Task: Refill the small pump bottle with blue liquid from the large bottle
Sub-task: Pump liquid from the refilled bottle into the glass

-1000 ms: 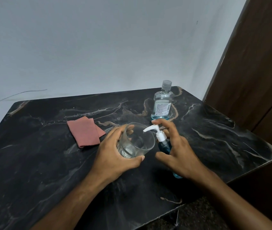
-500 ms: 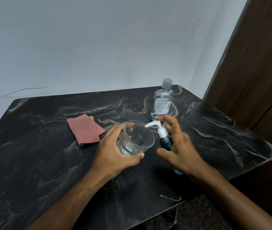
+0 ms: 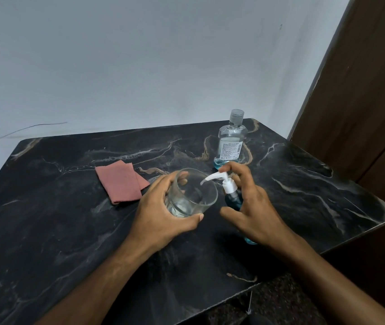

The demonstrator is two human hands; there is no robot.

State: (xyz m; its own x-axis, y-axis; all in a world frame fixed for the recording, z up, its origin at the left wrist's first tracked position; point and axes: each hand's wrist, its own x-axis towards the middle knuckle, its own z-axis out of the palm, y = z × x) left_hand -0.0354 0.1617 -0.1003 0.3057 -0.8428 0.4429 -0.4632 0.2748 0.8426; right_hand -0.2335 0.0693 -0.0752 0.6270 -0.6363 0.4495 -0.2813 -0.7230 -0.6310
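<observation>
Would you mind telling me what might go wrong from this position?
The glass is tilted in the left hand with clear liquid at its bottom; more tilt may spill it.
The pump nozzle only just overhangs the rim, so a squirt from the small pump bottle, held by the right hand, could miss.

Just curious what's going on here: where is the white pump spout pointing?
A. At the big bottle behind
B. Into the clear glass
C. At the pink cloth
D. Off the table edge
B: the pump bottle, held by the right hand, aims its spout over the rim of the glass that the left hand holds.
</observation>
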